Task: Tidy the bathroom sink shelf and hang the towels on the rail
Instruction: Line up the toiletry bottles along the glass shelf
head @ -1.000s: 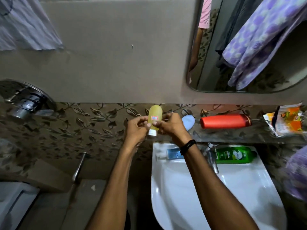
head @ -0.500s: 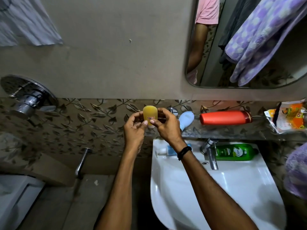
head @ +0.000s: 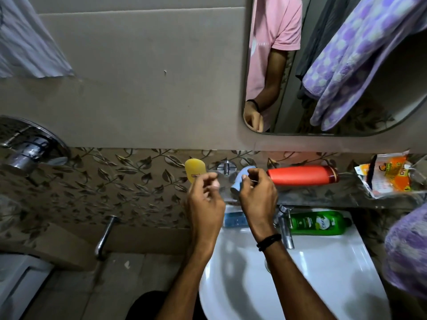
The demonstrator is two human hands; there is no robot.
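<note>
Risk 1: the yellow bottle (head: 194, 169) stands cap-down at the left end of the shelf (head: 323, 195), close to the edge. It has a narrow base and a tall body. A knock from the left hand (head: 205, 199) as it draws away would likely tip it off toward the floor at 7 o'clock.

Risk 2: the blue bottle (head: 240, 181) sits tilted, not flat, between the two hands. If let go in that attitude it could roll forward into the sink (head: 346, 264) at 6 o'clock, or bump the red bottle (head: 302, 175) lying at its 3 o'clock.

Risk 3: the green bottle (head: 318, 223) lies on the sink rim beside the tap (head: 285, 227) and is not yet on the shelf. A forearm sweeping past could slide it into the basin.

Left hand: fingers loosely curled, thumb near the fingertips, just at 4 o'clock of the yellow bottle. Whether it touches the bottle cannot be told, since the fingers hide the contact.

Right hand (head: 256, 192): thumb and fingers curled in together on the blue bottle, holding it in a pinch at its upper part.

Towels: a purple towel (head: 406, 250) shows at the 3 o'clock edge, not yet hung in my judgement.
</note>
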